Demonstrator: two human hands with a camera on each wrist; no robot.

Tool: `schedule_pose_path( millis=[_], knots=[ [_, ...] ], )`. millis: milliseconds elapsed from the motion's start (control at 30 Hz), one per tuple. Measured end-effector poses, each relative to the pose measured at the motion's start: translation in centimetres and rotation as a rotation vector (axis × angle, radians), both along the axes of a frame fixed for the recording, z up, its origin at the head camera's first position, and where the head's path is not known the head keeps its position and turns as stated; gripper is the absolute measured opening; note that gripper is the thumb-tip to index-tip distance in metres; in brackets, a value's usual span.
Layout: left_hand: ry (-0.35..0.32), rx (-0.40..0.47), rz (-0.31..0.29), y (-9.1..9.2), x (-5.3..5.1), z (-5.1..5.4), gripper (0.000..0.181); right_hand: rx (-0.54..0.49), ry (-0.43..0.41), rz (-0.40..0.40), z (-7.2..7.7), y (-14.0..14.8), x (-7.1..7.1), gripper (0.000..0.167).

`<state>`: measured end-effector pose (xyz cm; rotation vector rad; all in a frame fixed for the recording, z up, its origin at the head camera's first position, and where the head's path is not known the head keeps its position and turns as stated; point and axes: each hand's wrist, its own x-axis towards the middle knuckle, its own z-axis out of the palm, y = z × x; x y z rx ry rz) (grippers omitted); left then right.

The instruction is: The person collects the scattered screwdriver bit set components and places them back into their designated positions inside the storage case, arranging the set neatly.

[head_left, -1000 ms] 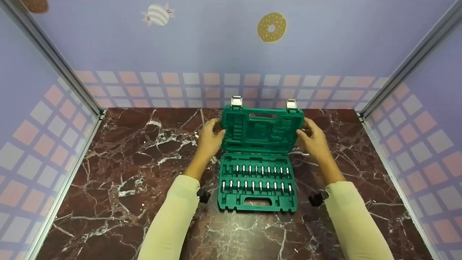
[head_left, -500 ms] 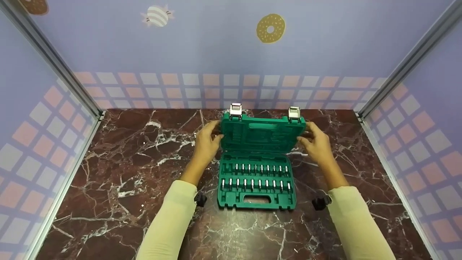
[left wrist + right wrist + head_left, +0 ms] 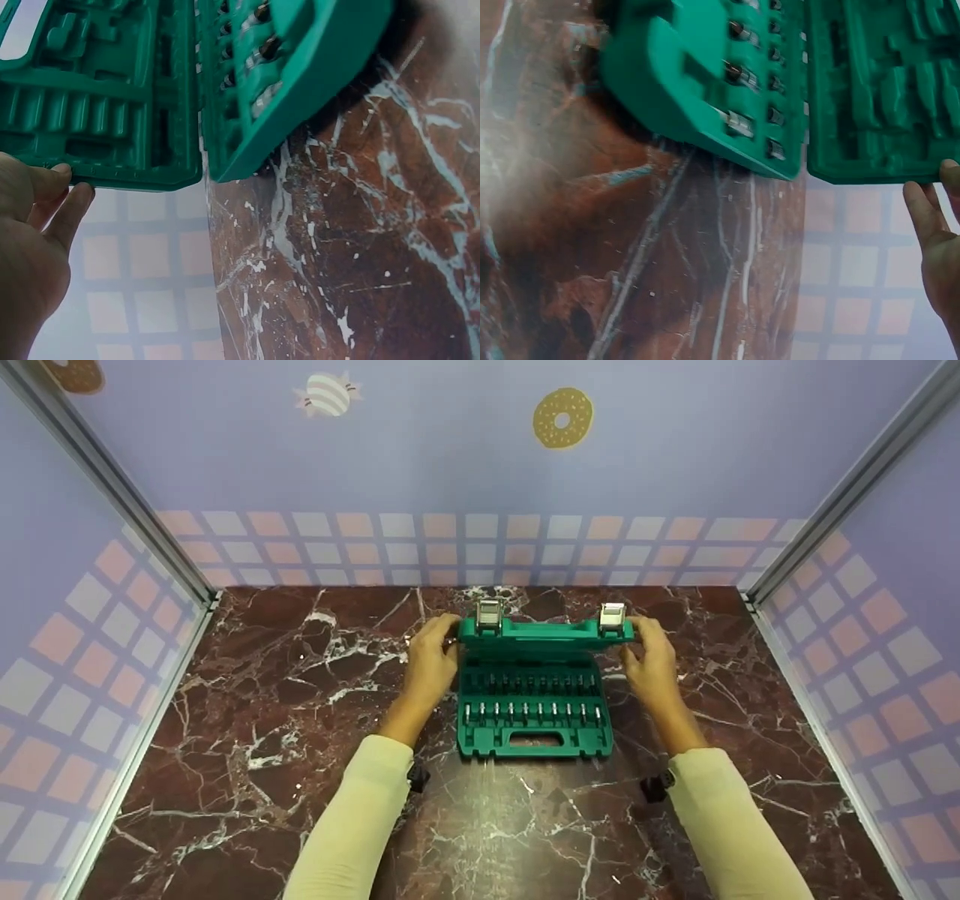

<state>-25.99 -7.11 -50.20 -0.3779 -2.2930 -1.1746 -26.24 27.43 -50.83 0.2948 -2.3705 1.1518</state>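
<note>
A green plastic socket case stands on the marbled table, its lid (image 3: 555,631) raised and leaning forward over the base (image 3: 480,741). Two rows of small metal socket bits (image 3: 525,711) sit in the base; the lid shades the back row. Two metal latches (image 3: 490,615) hang loose from the lid's upper edge. My left hand (image 3: 431,664) pinches the lid's left side, with its thumb at the rim in the left wrist view. On the opposite side my right hand (image 3: 651,667) pinches the lid's right edge. Moulded recesses line the lid's inside (image 3: 75,135).
A patterned back wall (image 3: 420,540) rises close behind the case. Side panels with metal corner posts (image 3: 112,487) bound the table left and right. Dark marbled tabletop (image 3: 300,735) lies around the case.
Both hands have tipped the lid forward and down from nearly upright. The base's front edge now sits farther from me, and the back row of bits has fallen into shadow.
</note>
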Motion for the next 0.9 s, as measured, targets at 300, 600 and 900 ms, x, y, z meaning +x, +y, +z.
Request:
schedule_pose_path(
  millis=[300, 600, 900],
  knots=[
    [-0.004, -0.043, 0.033, 0.2, 0.1, -0.6, 0.040, 0.049, 0.045, -0.051, -0.8, 0.0, 0.3, 0.040],
    [-0.030, -0.082, -0.030, -0.5, 1.1, 0.2, 0.044, 0.037, -0.034, 0.053, 0.0, 1.3, 1.4, 0.040],
    [0.000, -0.086, -0.034, -0.4, 1.4, -0.5, 0.042, 0.085, 0.075, 0.069, -1.2, 1.5, 1.4, 0.042]
  ],
)
